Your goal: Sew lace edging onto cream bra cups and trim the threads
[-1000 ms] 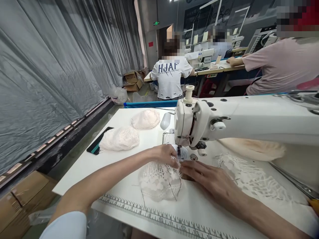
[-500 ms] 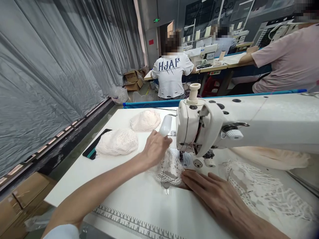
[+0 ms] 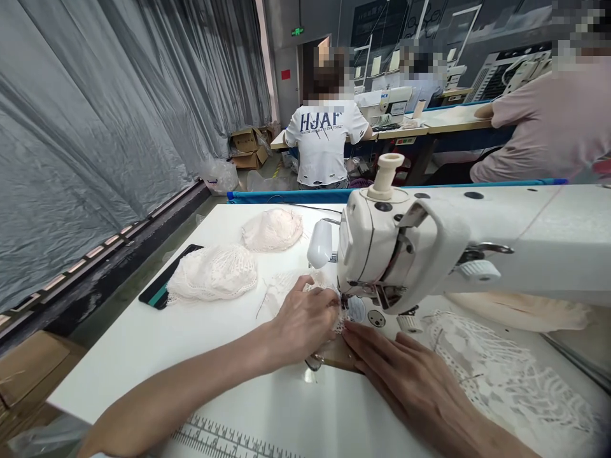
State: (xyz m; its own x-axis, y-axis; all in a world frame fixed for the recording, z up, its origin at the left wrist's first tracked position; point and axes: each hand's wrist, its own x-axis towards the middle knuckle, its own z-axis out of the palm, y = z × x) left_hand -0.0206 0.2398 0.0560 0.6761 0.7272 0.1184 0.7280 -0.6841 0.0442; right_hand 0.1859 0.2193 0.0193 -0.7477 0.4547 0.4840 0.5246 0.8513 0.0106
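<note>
A piece of white lace [image 3: 281, 289] lies at the needle of the white sewing machine [image 3: 405, 248]. My left hand [image 3: 305, 321] is closed over this lace just left of the presser foot, its fingers curled down and the fingertips partly hidden. On the near side of the needle, my right hand [image 3: 405, 369] lies flat, fingers stretched out, the tips touching the lace edge. Some brownish material [image 3: 341, 353] shows between the hands; I cannot tell what it is. More white lace [image 3: 501, 362] is spread to the right of my right hand.
Two lace cup-shaped pieces [image 3: 214, 272] rest at the left, one over a dark flat object [image 3: 155, 292]. A white lamp-like cylinder [image 3: 319, 245] stands beside the machine head. Printed ruler marks [image 3: 214, 439] run along the near table edge. Co-workers [image 3: 324, 140] sit ahead.
My left hand has come nearer to me, from beside the white cylinder down onto the lace by the needle. More lace now shows behind it. The right hand stays nearly in place.
</note>
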